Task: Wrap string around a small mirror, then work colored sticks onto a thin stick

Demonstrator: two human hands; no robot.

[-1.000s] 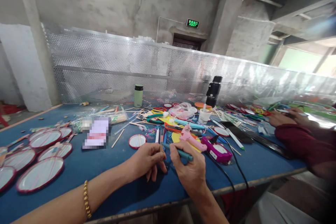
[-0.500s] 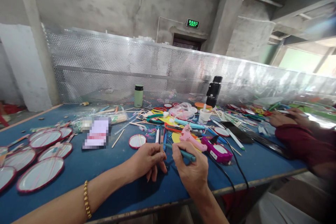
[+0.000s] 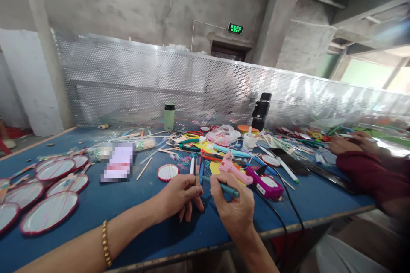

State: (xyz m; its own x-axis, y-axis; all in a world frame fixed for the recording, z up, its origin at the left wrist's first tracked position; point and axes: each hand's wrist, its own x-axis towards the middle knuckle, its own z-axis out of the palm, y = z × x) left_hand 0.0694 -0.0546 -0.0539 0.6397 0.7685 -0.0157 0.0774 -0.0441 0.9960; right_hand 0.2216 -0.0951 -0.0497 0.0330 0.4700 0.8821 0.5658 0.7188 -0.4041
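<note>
Between the thumb and fingers of my left hand (image 3: 181,198), a narrow flat wooden stick (image 3: 197,178) is pinched upright. My right hand (image 3: 237,207) grips a teal marker pen (image 3: 229,189) like a pencil, its tip pointing left at the stick; whether the tip touches it I cannot tell. Just beyond my hands lie a white pen (image 3: 192,165) and a small round disc with a red rim (image 3: 168,172). A pink glue gun (image 3: 235,168) rests past my right hand, beside a purple power socket block (image 3: 265,183).
Several red-rimmed discs (image 3: 49,213) and a phone (image 3: 118,162) lie to the left. Behind are a green bottle (image 3: 169,117), a black flask (image 3: 261,113), a white cup (image 3: 250,141) and scattered sticks. Black cables (image 3: 293,207) cross the table edge. A co-worker's sleeve (image 3: 361,170) is at right.
Both my hands, the stick and the marker pen hold the same position. At the far left edge, what looks like part of a person's foot has come into view.
</note>
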